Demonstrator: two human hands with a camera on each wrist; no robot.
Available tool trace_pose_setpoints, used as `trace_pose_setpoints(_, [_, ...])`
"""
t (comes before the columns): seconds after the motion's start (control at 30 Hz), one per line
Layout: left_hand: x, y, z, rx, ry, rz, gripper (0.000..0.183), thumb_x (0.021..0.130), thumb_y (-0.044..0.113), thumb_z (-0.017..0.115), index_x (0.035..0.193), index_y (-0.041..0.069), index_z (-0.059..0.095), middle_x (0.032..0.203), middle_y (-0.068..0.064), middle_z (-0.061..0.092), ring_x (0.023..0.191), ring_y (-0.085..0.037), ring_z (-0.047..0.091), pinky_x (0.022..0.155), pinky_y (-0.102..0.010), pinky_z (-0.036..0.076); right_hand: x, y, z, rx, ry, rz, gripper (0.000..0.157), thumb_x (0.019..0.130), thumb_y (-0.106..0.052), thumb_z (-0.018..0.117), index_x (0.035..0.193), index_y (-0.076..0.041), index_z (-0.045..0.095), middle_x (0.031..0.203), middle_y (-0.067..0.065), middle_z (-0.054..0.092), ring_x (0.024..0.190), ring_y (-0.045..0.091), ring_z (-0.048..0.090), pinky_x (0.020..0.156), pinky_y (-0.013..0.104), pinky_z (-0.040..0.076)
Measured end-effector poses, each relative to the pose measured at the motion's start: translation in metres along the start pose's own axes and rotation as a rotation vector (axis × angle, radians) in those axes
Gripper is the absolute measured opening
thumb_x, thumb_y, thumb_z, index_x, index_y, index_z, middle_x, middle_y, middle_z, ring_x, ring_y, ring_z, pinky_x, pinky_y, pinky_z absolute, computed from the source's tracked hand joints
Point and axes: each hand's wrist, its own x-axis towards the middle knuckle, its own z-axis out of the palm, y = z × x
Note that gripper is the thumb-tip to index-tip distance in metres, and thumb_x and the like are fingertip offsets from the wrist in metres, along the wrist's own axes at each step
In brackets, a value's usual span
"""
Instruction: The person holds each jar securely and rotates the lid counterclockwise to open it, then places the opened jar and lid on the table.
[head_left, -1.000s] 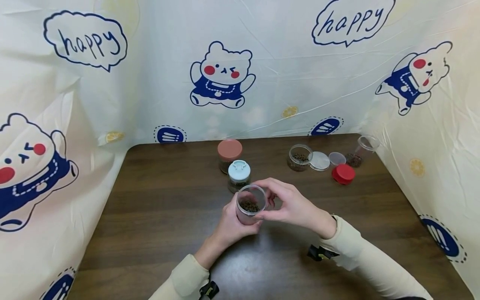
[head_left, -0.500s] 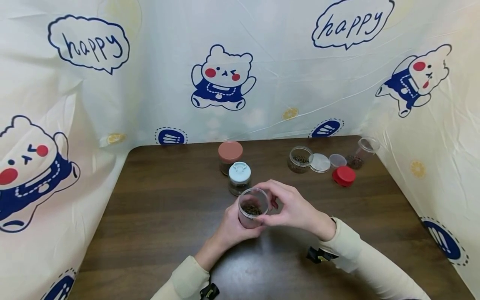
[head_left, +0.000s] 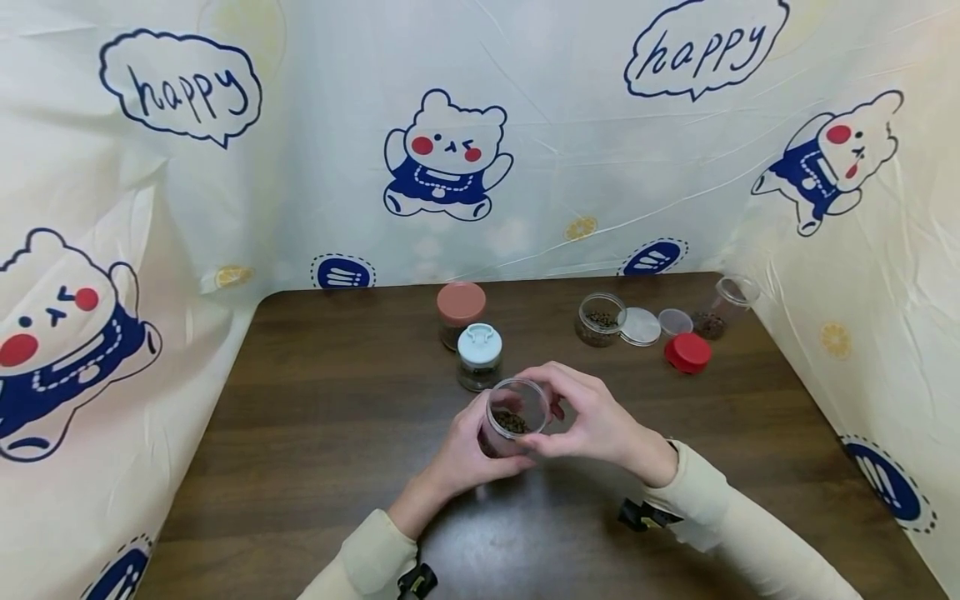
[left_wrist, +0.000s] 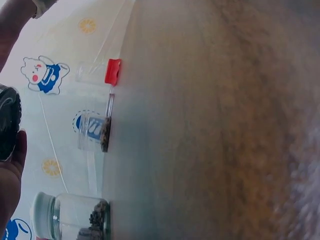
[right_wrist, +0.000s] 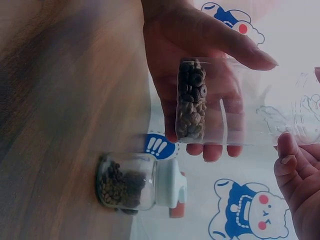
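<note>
My left hand grips a clear plastic jar by its body, thumb in front and fingers behind. Small brown pellets fill the bottom of this lidless jar, well below its rim. With thumb and fingers, my right hand pinches the jar at its rim. Just beyond the hands stands a glass jar with a pale blue lid, dark bits inside. Behind that is a jar with a pinkish-red lid. The left wrist view catches only part of the held jar at its edge.
At the back right of the brown table are an open jar of pellets, a silvery disc lid, a small translucent cap, a red lid and a tall clear jar. A printed curtain hangs behind.
Both hands have shifted slightly to the right together with the jar. The grip on it looks the same, and the other jars and lids stay in place.
</note>
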Motion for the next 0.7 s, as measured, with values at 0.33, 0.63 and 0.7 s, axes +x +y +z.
trace_pose_setpoints(0.33, [0.001,-0.002,-0.008,-0.014,0.016,0.024,0.071,0.077,0.016,0.093,0.137,0.008,0.057,0.128,-0.012,0.064,0.114,-0.023,0.067,0.096,-0.037,0.056,-0.009,0.002,-0.011,0.007,0.064,0.031,0.057,0.092,-0.043,0.077,0.129,-0.003,0.062,0.110,0.008,0.067,0.075,0.008,0.056,0.061,0.019,0.049])
trace_pose_setpoints(0.63, [0.001,0.001,-0.028,0.403,-0.016,0.039,0.052,0.099,0.047,0.066,0.135,0.009,0.063,0.133,-0.006,0.065,0.122,-0.024,0.061,0.100,-0.044,0.052,-0.035,0.015,-0.035,-0.092,0.155,0.168,0.053,0.080,-0.017,0.086,0.126,-0.002,0.065,0.096,-0.003,0.064,0.073,0.007,0.056,0.063,0.018,0.050])
trace_pose_setpoints(0.7, [0.002,0.003,-0.032,0.559,-0.012,0.047,0.055,0.102,0.053,0.057,0.134,0.009,0.064,0.134,-0.006,0.066,0.126,-0.025,0.059,0.102,-0.047,0.051,-0.041,0.020,-0.043,-0.141,0.185,0.200,0.054,0.076,-0.011,0.087,0.125,-0.002,0.065,0.089,-0.006,0.060,0.071,0.007,0.056,0.062,0.018,0.049])
